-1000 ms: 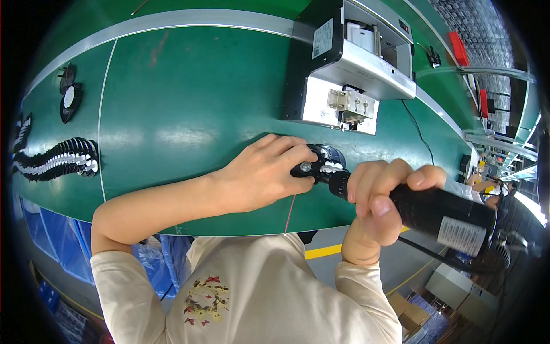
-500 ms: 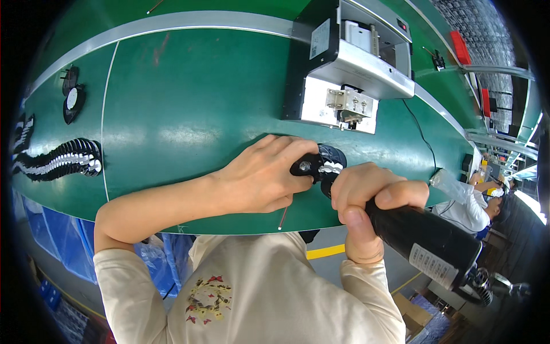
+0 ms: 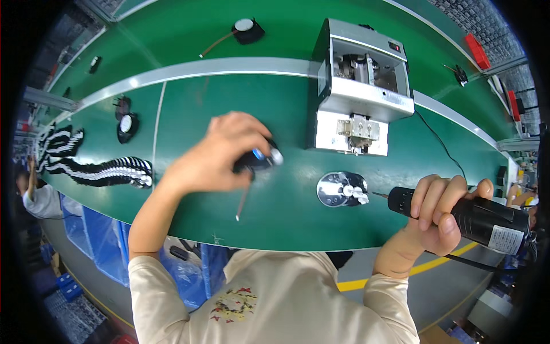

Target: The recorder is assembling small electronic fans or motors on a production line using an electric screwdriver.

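Observation:
My left hand point(image 3: 226, 152) is closed round a small dark rounded part point(image 3: 260, 160) over the bench; motion blurs the fingers and most of the part. A thin reddish wire point(image 3: 243, 200) with a white end hangs below that hand. My right hand point(image 3: 441, 212) grips a black electric screwdriver point(image 3: 470, 218) lying nearly level, its bit pointing left. Just left of the bit, apart from it, a cluster of flat black and white pieces point(image 3: 342, 189) rests on the green bench.
A silver box-shaped machine point(image 3: 358, 86) stands at the back. Long stacked rows of black and white pieces point(image 3: 103, 172) lie at left, near a black part with a white disc point(image 3: 127, 126). Beyond the metal rail point(image 3: 229, 66), a similar wired part point(image 3: 247, 30) sits on green surface.
The screwdriver has moved right, away from the part under my left hand. My left hand has moved left with that part, uncovering the black and white pieces. The view has shifted too.

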`<state>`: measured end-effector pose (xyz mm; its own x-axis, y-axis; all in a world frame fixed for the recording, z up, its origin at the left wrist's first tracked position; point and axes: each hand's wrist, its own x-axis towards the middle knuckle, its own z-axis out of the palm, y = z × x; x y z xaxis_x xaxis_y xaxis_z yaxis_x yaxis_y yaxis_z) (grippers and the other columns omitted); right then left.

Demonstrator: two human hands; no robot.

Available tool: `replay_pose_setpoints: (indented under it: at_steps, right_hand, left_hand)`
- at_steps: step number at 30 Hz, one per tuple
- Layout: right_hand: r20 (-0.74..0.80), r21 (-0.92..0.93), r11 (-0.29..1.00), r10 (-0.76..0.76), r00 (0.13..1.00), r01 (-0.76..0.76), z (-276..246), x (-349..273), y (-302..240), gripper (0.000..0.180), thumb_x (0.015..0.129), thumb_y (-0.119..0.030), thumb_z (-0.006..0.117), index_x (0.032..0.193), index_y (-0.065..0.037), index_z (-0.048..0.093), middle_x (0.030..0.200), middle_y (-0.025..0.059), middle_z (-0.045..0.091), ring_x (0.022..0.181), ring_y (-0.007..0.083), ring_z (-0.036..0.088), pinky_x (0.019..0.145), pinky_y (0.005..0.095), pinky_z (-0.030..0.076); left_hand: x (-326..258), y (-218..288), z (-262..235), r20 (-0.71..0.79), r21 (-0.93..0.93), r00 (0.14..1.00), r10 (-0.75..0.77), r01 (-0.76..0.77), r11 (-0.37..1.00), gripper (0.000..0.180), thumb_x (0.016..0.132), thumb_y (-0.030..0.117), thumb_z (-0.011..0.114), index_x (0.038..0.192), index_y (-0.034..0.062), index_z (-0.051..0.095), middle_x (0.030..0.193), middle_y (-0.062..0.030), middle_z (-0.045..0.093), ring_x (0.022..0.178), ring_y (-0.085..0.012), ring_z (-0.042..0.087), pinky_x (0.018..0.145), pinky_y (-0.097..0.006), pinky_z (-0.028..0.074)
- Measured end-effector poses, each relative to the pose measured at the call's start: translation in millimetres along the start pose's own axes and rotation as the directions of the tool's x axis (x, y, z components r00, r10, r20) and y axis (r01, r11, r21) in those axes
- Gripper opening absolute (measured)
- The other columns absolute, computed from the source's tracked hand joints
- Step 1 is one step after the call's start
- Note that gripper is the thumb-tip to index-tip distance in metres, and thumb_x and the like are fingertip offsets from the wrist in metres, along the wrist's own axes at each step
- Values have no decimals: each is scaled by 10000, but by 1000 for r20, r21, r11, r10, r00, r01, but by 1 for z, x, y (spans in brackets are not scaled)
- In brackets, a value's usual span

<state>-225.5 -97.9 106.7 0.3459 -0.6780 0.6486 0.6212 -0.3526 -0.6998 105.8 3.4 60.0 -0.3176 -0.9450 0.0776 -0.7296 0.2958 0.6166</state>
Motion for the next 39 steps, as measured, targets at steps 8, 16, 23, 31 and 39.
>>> replay_pose_setpoints:
  at_steps: [8,16,23,31,39]
  right_hand:
    - [-92,-173,983,-71,993,54,-1,-1,2,577,843,-21,647,1356,-39,384,613,27,501,437,150,466,461,330,445]
    - [-111,-233,972,-22,994,-5,-4,-5,12,557,834,-54,648,1337,-49,407,657,15,495,436,108,439,472,278,427]
    - [-269,-186,982,-20,963,-31,-8,-9,-1,492,796,-39,688,1207,-18,417,623,36,492,462,147,470,473,332,450]
    - [-142,-268,963,-1,990,-37,-7,-9,4,574,883,-158,668,1353,-27,366,681,28,493,462,109,457,490,280,436]
    - [-65,-132,991,-2,998,-6,-15,-8,-3,936,911,-586,626,1531,-39,185,857,84,522,596,166,539,561,324,469]
  left_hand:
    - [37,-112,-75,-584,241,794,-170,369,898,442,759,5,642,1195,63,609,1309,-170,585,1258,-378,527,1046,-441,429]
    - [165,-133,-36,-441,491,889,-124,355,795,490,855,375,706,1291,162,629,1264,-162,635,1204,-376,562,952,-457,510]
    - [131,-74,-43,-629,-328,648,-429,279,903,267,968,200,551,1138,5,619,927,-154,706,789,-260,701,750,-378,554]
    - [27,-44,26,-511,147,832,-217,333,931,280,850,61,602,1124,18,643,1097,-156,627,1085,-340,587,983,-381,453]
    - [11,-23,6,-106,92,991,85,-76,993,343,553,-57,732,841,70,596,1277,-147,530,1304,-404,472,1068,-512,402]
